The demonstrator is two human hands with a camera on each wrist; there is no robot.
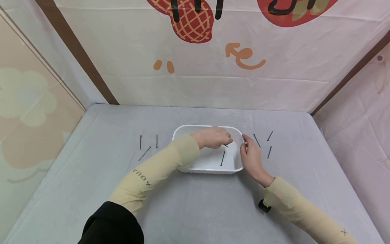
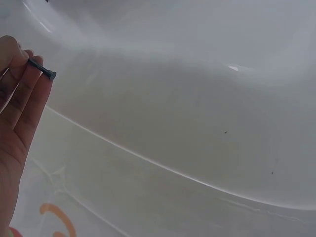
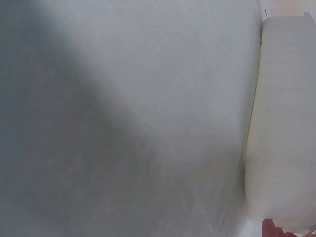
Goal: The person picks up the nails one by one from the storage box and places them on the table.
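In the head view a white tray [image 1: 201, 170] sits on the table. My left hand [image 1: 213, 137] reaches over it from the left. Its thumb and fingers pinch a dark screw [image 2: 42, 69], whose flared head points outward in the left wrist view. Another dark screw [image 1: 222, 158] lies on the tray floor, below the left hand. My right hand [image 1: 252, 157] grips the right end of the tray at its rim. In the right wrist view only some fingertips [image 3: 269, 228] show, by the end of the tray's side wall [image 3: 284, 118].
Left of the tray lie several dark screws, including one slanted screw [image 1: 144, 153]. More screws lie to the right, such as the one beside the right hand [image 1: 257, 140]. A grey-blue cloth [image 1: 195, 210] covers the table. A printed curtain [image 1: 137, 88] hangs behind.
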